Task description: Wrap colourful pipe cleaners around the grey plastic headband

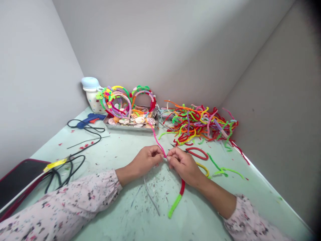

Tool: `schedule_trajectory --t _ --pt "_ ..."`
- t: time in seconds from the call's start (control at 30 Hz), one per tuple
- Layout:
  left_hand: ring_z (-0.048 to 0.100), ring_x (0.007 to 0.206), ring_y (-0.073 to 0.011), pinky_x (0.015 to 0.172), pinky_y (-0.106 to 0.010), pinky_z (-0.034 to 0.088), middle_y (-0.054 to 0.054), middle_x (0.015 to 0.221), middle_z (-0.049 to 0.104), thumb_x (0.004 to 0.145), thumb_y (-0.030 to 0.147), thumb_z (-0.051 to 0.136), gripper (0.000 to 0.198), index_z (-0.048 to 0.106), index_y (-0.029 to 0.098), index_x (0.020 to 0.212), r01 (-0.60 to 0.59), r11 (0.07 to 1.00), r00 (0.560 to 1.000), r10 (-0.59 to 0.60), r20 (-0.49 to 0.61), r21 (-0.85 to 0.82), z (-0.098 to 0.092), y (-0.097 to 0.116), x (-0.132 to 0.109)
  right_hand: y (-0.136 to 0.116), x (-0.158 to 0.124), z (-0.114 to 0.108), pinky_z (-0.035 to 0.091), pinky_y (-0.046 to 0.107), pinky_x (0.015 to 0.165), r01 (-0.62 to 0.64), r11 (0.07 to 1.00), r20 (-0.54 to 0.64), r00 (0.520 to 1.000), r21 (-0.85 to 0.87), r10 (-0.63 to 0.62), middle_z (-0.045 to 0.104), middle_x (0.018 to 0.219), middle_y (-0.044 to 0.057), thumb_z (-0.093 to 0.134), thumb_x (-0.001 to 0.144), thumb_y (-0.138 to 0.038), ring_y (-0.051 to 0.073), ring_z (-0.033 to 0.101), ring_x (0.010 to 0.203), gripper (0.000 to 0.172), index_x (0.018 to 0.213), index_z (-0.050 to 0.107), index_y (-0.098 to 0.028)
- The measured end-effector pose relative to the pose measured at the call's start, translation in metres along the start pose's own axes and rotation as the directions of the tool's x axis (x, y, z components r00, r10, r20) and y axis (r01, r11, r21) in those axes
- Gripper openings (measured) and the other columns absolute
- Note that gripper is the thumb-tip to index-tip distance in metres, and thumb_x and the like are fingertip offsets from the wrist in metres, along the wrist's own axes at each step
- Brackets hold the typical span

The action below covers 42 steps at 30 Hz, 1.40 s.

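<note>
Far left, a dark tablet (pixel 21 177) is lying beside looping black cable (pixel 96 142), and a blue glue gun (pixel 90 119) is resting near the lidded white cup (pixel 93 98). The metal tray (pixel 130 127) is corralling shells (pixel 124 121), probably to stop them scattering, and fuzzy bright hoops (pixel 130 106) are standing on it, perhaps so they aren't getting crushed.

Here's the left hand (pixel 146 160), thumb and finger closing tightly on the pink strand (pixel 157 140)! A grey strip (pixel 151 197) is running up beneath it. That strand is looking slim, fuzzy and hot pink, slanting from the tray's front edge down to the fingertips, over mid-counter (pixel 117 147). The right hand (pixel 184 165) is pinching in too, fingers nearly shut, seemingly on the strand's lower end; gripping from both sides is likely steadying something so limp.

Below it, a red-and-green strip (pixel 182 189) is curving out; any join to the grey one is staying hidden. Red-handled scissors (pixel 198 158) are lying within easy reach, and a tangled pile of stems (pixel 200 124) is sprawling behind, presumably handy for picking.
</note>
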<state>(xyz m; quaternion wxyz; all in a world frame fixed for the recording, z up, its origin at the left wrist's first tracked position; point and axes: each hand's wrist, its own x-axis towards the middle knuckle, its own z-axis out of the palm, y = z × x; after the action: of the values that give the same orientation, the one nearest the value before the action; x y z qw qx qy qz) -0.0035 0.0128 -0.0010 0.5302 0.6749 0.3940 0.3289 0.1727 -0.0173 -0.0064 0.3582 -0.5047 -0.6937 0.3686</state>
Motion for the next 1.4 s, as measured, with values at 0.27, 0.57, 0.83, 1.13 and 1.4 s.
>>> schedule_trajectory --t 0.27,0.57,0.83,1.13,1.4 --pt "0.047 0.054 -0.0075 0.053 -0.019 0.036 0.003 0.062 0.051 0.078 0.021 0.05 0.01 0.056 0.013 0.078 -0.02 1.0 1.0 0.021 0.015 -0.012 0.0012 -0.0017 0.0 0.0019 0.003 -0.0017 0.035 0.022 0.055 -0.016 1.0 0.004 1.0 0.012 0.016 0.057 0.059 -0.004 0.048 0.086 -0.026 0.01 0.047 0.053 0.008 0.084 0.052 -0.019" --pt "0.047 0.054 -0.0081 0.053 -0.02 0.036 0.003 0.06 0.051 0.077 0.019 0.05 0.008 0.056 0.013 0.076 -0.031 0.999 1.0 0.031 0.004 0.007 0.0021 -0.0009 0.0 0.0037 0.0024 -0.0015 0.035 0.021 0.054 -0.023 0.999 0.011 1.0 0.03 0.023 0.056 0.058 -0.005 0.047 0.086 -0.027 0.009 0.045 0.053 0.008 0.084 0.052 -0.02" --pt "0.048 0.054 -0.0086 0.052 -0.02 0.036 0.003 0.059 0.054 0.075 0.017 0.05 0.01 0.058 0.012 0.079 -0.009 0.999 0.999 0.01 -0.037 0.048 0.0026 -0.0053 0.002 0.0029 0.0027 -0.0019 0.035 0.021 0.055 -0.034 0.999 0.017 0.999 0.004 0.034 0.059 0.06 -0.004 0.046 0.085 -0.025 0.01 0.047 0.054 0.01 0.089 0.053 -0.02" --pt "0.049 0.059 -0.0094 0.055 -0.02 0.037 0.002 0.065 0.056 0.077 0.017 0.05 0.01 0.058 0.013 0.082 -0.052 0.997 0.998 0.054 -0.031 0.064 0.003 -0.0026 -0.0022 0.0006 0.0034 -0.0022 0.035 0.021 0.055 -0.042 0.999 0.029 0.999 0.007 0.041 0.058 0.058 -0.004 0.046 0.086 -0.027 0.009 0.047 0.053 0.012 0.084 0.055 -0.019" --pt "0.044 0.056 -0.0074 0.052 -0.018 0.033 0.004 0.061 0.053 0.076 0.015 0.05 0.01 0.058 0.014 0.081 -0.051 0.997 0.998 0.053 -0.035 0.061 0.0038 -0.0051 -0.0022 -0.0008 0.0036 -0.0028 0.036 0.021 0.056 -0.043 0.999 0.047 0.998 0.002 0.043 0.057 0.056 -0.004 0.046 0.085 -0.026 0.01 0.047 0.053 0.013 0.082 0.056 -0.019"
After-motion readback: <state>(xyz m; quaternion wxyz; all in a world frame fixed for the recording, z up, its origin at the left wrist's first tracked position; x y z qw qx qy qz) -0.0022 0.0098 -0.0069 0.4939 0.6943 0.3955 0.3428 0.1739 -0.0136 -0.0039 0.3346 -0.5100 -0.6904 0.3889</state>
